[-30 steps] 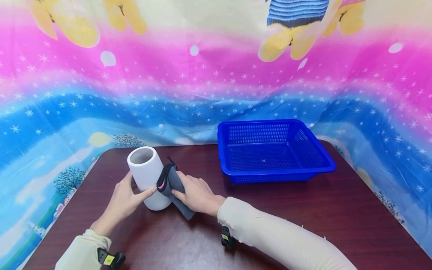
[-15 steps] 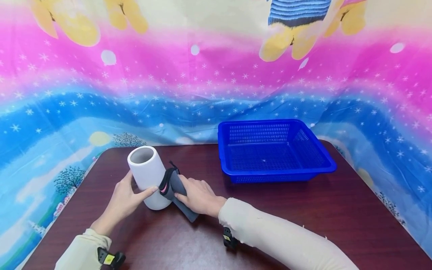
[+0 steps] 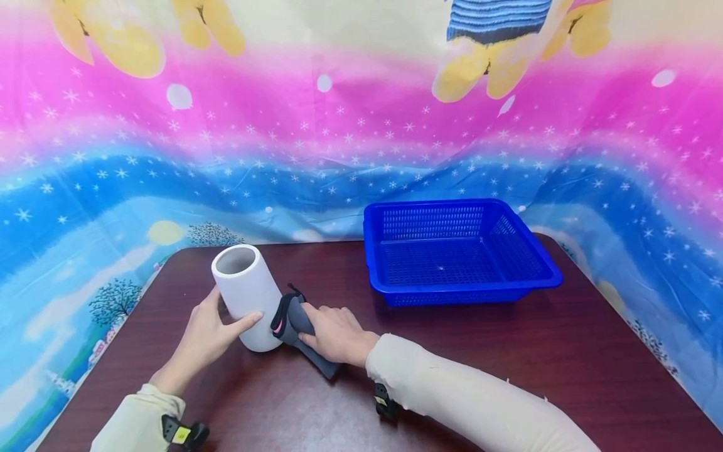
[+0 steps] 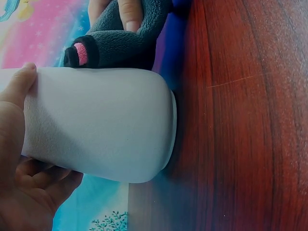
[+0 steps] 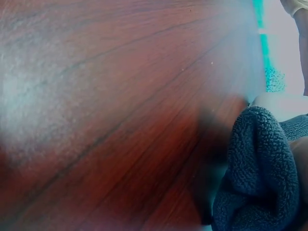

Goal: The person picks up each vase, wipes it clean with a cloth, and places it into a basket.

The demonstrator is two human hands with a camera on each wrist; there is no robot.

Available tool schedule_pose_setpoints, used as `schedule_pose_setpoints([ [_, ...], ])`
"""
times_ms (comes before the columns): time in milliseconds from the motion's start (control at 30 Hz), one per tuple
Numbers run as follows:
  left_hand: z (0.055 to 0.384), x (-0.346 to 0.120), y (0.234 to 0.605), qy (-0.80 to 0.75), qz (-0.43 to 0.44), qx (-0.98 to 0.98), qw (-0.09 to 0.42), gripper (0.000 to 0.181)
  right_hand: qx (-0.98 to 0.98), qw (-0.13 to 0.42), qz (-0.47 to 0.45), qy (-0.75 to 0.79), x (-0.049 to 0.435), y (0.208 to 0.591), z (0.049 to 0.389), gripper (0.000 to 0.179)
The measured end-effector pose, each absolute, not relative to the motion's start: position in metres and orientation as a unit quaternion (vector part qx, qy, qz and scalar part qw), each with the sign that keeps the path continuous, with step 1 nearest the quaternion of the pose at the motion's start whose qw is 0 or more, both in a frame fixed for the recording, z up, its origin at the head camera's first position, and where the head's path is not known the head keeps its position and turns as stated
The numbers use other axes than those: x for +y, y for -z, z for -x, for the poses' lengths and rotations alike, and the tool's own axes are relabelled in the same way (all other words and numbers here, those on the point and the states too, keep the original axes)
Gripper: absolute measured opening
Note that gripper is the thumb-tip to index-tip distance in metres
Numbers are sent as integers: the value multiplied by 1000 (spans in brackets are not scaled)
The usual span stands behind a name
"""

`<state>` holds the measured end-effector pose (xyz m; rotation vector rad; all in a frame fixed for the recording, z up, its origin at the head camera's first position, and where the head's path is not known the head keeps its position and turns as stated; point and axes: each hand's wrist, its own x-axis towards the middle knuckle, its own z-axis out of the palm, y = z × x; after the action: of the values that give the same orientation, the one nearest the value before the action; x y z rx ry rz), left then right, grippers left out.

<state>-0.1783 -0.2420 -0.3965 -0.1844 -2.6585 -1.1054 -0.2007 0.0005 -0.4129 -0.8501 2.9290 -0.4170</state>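
Note:
My left hand (image 3: 211, 329) grips a tall white vase-like container (image 3: 248, 295), thumb on the near side and fingers round the back. The container stands with its round mouth up, a little tilted in the head view; its base is right at the tabletop in the left wrist view (image 4: 110, 125). My right hand (image 3: 336, 333) holds a folded grey fleecy cloth (image 3: 305, 342) with a black edge and a small pink patch. The cloth lies against the container's right side, low down. In the right wrist view the cloth (image 5: 262, 168) bunches beside the white wall, covering most of the right hand.
A blue plastic basket (image 3: 460, 289) with perforated walls stands at the back right of the dark red-brown wooden table (image 3: 480, 376). Behind the table hangs a colourful printed curtain (image 3: 339, 125). A black strap device (image 3: 183, 432) sits on the left wrist.
My right hand and the cloth have slid down and slightly right along the container's side, towards its base. The left hand and the container stay nearly where they were.

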Motion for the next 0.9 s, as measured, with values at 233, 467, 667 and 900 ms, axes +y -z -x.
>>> schedule_pose_setpoints([
  [233, 178, -242, 397, 377, 64, -915, 128, 79, 954, 30, 276, 115, 2, 412, 199, 42],
  [467, 176, -241, 395, 379, 62, -916, 120, 80, 956, 45, 272, 99, 3, 411, 197, 42],
  [667, 176, -241, 394, 379, 62, -915, 121, 80, 957, 44, 273, 84, 4, 412, 197, 39],
  [900, 177, -241, 394, 377, 61, -916, 124, 79, 961, 40, 269, 53, 6, 414, 195, 45],
])
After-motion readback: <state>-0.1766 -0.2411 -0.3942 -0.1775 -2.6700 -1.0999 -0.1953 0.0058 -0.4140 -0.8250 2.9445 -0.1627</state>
